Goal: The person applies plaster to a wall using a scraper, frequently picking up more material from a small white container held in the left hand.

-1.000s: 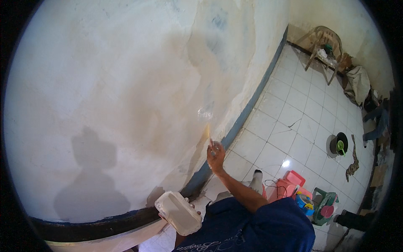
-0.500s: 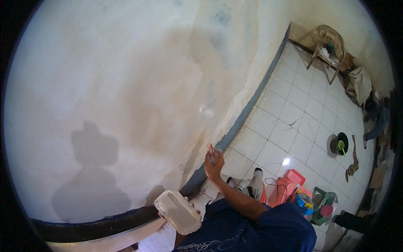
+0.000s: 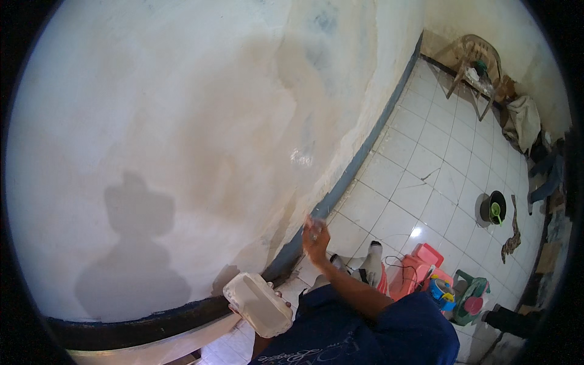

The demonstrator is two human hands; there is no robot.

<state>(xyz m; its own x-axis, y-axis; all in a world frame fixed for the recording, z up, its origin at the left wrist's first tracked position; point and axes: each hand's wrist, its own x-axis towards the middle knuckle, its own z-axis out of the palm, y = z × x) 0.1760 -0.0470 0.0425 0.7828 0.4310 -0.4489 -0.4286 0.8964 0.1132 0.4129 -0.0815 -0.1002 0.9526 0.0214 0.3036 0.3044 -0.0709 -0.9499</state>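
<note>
My left hand [image 3: 283, 298], mostly hidden, holds an off-white rectangular tray [image 3: 260, 308] from beneath, with a few fingertips showing at its right edge. Whitish residue coats the tray. My right hand [image 3: 314, 242] is closed around a small flat tool like a putty knife [image 3: 316, 224], smeared by motion, close to the grey band at the wall's foot. The wall [image 3: 243, 152] ahead carries patchy white and tan coating, with a shiny wet-looking spot above my right hand.
A grey skirting band [image 3: 356, 170] divides the wall from the white tiled floor [image 3: 401, 158]. Pink containers [image 3: 413, 274], a blue-and-yellow object [image 3: 441, 293] and a green stool-like item [image 3: 468, 298] stand right of my legs. Farther off are a black bucket [image 3: 485, 211] and a chair [image 3: 477, 70].
My right hand has shifted slightly right and down, and the tool has turned so its blade no longer shows clearly against the wall. The left hand and tray have hardly moved.
</note>
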